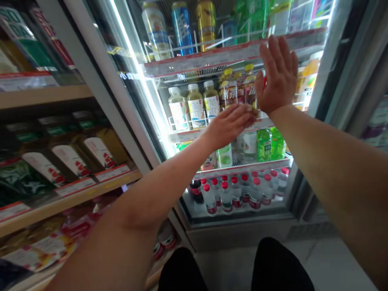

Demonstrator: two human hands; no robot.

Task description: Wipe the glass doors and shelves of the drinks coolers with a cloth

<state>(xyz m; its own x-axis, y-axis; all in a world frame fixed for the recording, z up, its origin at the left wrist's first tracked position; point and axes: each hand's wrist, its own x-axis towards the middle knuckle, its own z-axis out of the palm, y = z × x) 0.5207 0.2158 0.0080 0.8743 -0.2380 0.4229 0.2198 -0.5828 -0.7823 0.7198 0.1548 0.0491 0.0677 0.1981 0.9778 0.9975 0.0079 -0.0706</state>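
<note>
- Hovering lower: left hand, fingers lying straight together, can't tell if gripping.
- Right hand is hanging higher, fingers extended, holding nothing visible.
- Yellow-capped bottles are standing upright beyond, above left fingers, left of right hand.

On the left shelves, a green-and-white pack reads "SO" over "DA". Inside the cooler, "茶π" stands on the white labels of two white-capped bottles – the middle and the right of three. Right of them, a yellow-capped bottle shows "冰茶". The print on the cans, green bottles and left-hand price tags is too blurred to read.
</note>
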